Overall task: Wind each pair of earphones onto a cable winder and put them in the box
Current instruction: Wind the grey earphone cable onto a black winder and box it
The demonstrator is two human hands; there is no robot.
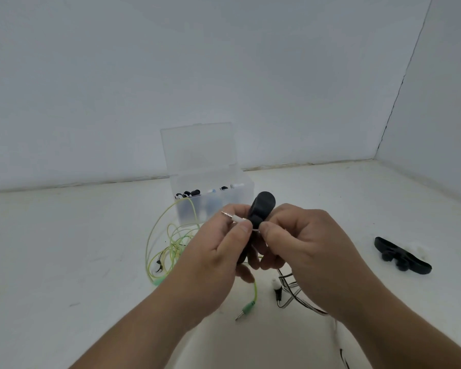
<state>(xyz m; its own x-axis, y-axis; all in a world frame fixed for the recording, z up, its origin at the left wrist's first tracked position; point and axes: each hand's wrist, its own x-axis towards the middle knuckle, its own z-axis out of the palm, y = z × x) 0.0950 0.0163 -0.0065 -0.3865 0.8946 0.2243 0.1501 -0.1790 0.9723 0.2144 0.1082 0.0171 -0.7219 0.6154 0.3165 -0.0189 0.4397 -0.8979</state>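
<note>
— We are looking down at a white worktop (64, 249) set into a corner of pale grey walls (224, 62). Where is the winder?

— The black cable winder (262, 206) is up off the worktop, between our two hands. Its rounded top stands above the fingertips, and its lower part is hidden behind them.

— And the hands themselves?

— They are close together, almost touching. Our left hand (218, 251) pinches the white plug (233, 216) between thumb and forefinger, with the metal tip pointing left. Our right hand (304, 246) pinches the thin white cable (256, 229) just beside the plug, against the winder. We cannot tell which hand carries the winder's weight.

— Where is the box?

— The clear box (240, 198) stands just behind the hands with its lid (197, 145) raised. Small black and white pieces show inside, too small for us to tell apart.

— What else lies around us?

— The green-yellow earphones (171, 241) sprawl in loose loops to the left of our left hand, in front of the box, and their green plug (246, 308) lies below the wrist. A black-and-white cable (290, 288) lies under our right hand. A second black winder (402, 255) lies flat, well apart to the right.
</note>
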